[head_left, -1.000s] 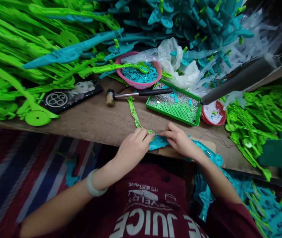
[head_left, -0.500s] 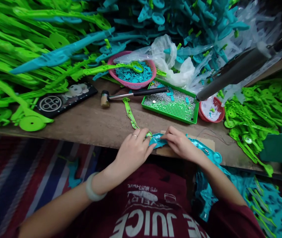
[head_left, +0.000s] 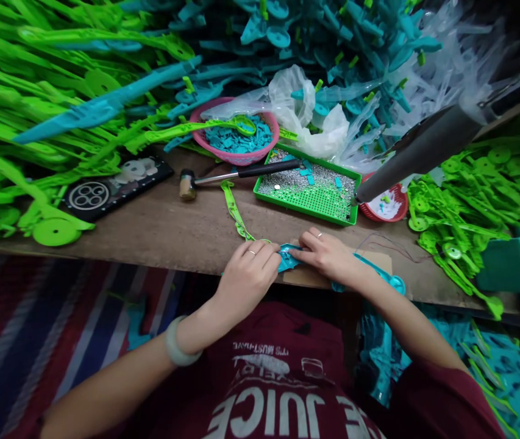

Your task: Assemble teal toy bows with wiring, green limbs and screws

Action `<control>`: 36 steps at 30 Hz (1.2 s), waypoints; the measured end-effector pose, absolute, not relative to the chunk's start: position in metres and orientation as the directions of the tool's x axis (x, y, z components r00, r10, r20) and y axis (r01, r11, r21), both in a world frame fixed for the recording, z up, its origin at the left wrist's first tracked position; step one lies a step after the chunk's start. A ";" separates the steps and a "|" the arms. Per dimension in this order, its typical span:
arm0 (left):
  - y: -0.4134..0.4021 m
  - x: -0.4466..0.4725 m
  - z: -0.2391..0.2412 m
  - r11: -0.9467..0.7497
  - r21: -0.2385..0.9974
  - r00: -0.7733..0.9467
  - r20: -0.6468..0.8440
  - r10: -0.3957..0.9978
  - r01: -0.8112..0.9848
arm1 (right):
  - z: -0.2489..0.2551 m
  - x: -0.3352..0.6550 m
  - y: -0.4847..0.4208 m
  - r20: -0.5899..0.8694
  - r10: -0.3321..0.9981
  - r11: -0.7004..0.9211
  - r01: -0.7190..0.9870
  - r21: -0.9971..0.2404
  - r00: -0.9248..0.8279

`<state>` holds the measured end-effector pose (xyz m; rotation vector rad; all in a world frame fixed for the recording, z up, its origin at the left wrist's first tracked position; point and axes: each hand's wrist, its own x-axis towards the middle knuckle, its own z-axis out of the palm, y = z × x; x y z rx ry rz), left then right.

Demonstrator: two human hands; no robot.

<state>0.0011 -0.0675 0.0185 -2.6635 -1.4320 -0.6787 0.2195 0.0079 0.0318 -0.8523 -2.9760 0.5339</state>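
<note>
My left hand (head_left: 248,268) and my right hand (head_left: 328,256) meet at the near edge of a wooden bench (head_left: 172,228). Both press with closed fingers on a teal plastic piece (head_left: 288,258) that runs right under my right wrist to a round end (head_left: 395,284). A thin green plastic strip (head_left: 235,213) lies on the bench and its near end disappears under my left fingers. I wear a pale bangle on the left wrist and rings on both hands.
A small mallet (head_left: 223,177) lies behind my hands. A green tray (head_left: 308,194) of tiny metal parts, a pink basket (head_left: 236,137) of teal bits and a red bowl (head_left: 385,204) stand further back. Heaps of green and teal plastic pieces surround the bench. A grey tube (head_left: 419,152) slants in from the right.
The view has drifted, so everything sits slightly left and higher. My hands have closed in on the joint of the teal piece and green strip, covering the strip's round end.
</note>
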 end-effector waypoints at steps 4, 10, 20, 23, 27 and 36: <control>-0.068 0.002 0.017 -0.593 0.192 0.501 0.371 0.782 0.782 | 0.026 0.228 0.007 -0.027 0.550 0.755 0.511 -0.411 -0.835; -0.066 0.000 0.019 -0.586 0.243 0.494 0.349 0.796 0.773 | 0.020 0.233 0.007 0.047 0.548 0.739 0.457 -0.495 -0.835; -0.065 -0.004 0.013 -0.631 0.233 0.524 0.388 0.758 0.740 | 0.006 0.236 0.009 0.306 0.496 0.836 0.351 -0.422 -0.813; -0.064 -0.005 0.015 -0.644 0.236 0.537 0.389 0.749 0.728 | 0.005 0.235 0.010 0.327 0.472 0.855 0.336 -0.395 -0.818; -0.060 -0.006 0.020 -0.708 0.161 0.624 0.367 0.690 0.688 | 0.013 0.232 0.009 0.217 0.434 0.895 0.391 -0.215 -0.875; -0.059 0.008 0.023 -0.718 -0.033 0.695 0.284 0.660 0.695 | 0.043 0.257 -0.008 0.068 0.445 0.892 0.449 0.046 -0.893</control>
